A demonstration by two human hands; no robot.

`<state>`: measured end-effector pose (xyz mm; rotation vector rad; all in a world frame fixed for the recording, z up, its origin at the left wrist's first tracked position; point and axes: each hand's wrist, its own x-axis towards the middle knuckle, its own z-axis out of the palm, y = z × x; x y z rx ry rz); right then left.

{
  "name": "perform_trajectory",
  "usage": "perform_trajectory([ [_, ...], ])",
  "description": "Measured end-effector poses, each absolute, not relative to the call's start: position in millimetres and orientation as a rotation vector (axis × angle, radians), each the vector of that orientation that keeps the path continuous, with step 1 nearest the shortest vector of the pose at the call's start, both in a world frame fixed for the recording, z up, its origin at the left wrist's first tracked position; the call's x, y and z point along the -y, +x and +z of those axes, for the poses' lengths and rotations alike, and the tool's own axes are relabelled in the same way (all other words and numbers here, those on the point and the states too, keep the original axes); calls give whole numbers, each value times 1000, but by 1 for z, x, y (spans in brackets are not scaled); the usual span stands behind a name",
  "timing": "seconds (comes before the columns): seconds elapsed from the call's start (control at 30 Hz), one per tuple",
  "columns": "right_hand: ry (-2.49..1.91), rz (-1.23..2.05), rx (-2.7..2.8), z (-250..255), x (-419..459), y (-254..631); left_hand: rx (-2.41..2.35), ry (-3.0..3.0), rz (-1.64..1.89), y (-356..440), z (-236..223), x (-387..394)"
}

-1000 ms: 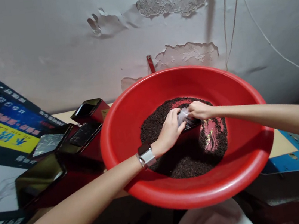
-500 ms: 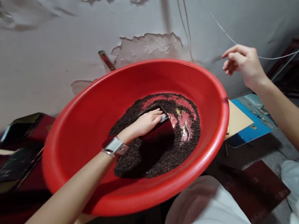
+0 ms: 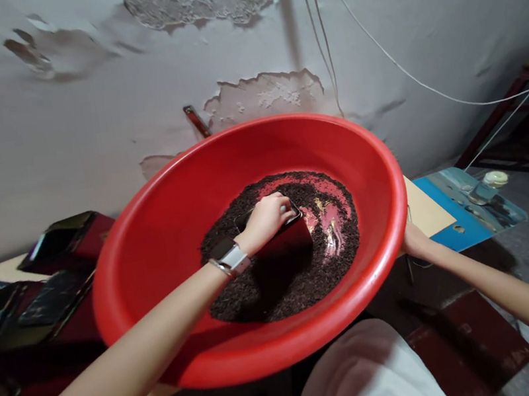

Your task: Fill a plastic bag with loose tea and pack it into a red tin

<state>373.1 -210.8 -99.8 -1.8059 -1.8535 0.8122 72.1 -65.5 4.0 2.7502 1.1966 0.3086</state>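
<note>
A dark red box (image 3: 295,236) stands, open at the top, in a large red plastic basin (image 3: 147,283). My left hand (image 3: 271,213), with a watch on the wrist, is in the mouth of the box with its fingers curled. Whatever those fingers hold, if anything, is hidden. Dark, dry, loose leaf-like bits (image 3: 261,302) lie around the box on the basin floor. At the basin's right side, my right hand (image 3: 414,241) is low beside the outer wall, its fingers out of sight behind the rim.
Several dark boxes (image 3: 67,239) crowd the left side. A blue board (image 3: 465,233) and a glass jar with a pale lid (image 3: 495,180) are at the right. Behind is a peeling wall (image 3: 81,120) with hanging cables (image 3: 387,58). A dark red panel (image 3: 473,342) lies below.
My right hand has come down from the air at the right to the basin's outer side. The fingers of my left hand, flatter before, have curled at the box opening.
</note>
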Motion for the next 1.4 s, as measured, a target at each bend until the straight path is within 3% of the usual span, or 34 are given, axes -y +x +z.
perform_trajectory([
  [0.13, -2121, 440, 1806, -70, 216, 390, -1072, 2885, 132, 69, 3, 62],
  [0.23, -2530, -309, 1690, -19, 228, 403, -975, 2762, 19, 59, 10, 60],
  [0.3, -2470, -686, 1515, 22, 233, 401, -947, 2652, 84, 50, 17, 62],
  [0.37, -2156, -786, 1336, 60, 228, 387, -1010, 2546, 326, 41, 26, 66],
  [0.43, -1741, -443, 1332, 87, 211, 360, -1161, 2420, 691, 32, 37, 70],
  [0.57, -1211, 809, 1559, 97, 153, 282, -1378, 2212, 1325, 12, 56, 77],
  [0.63, -1165, 1285, 1545, 83, 124, 245, -1426, 2199, 1446, 3, 60, 80],
  [0.73, -1184, 1598, 1443, 57, 93, 210, -1420, 2342, 1240, -3, 52, 86],
  [0.87, -1354, 1465, 1574, 36, 72, 211, -1302, 2580, 483, 2, 21, 87],
  [1.0, -1535, 606, 2021, 35, 66, 228, -1285, 2654, 214, 9, 0, 85],
  [1.07, -1489, 335, 2167, 36, 62, 227, -1274, 2690, 184, 11, -1, 82],
  [1.4, -1725, 300, 2283, -7, 19, 182, -1257, 2752, 163, 18, 8, 57],
])
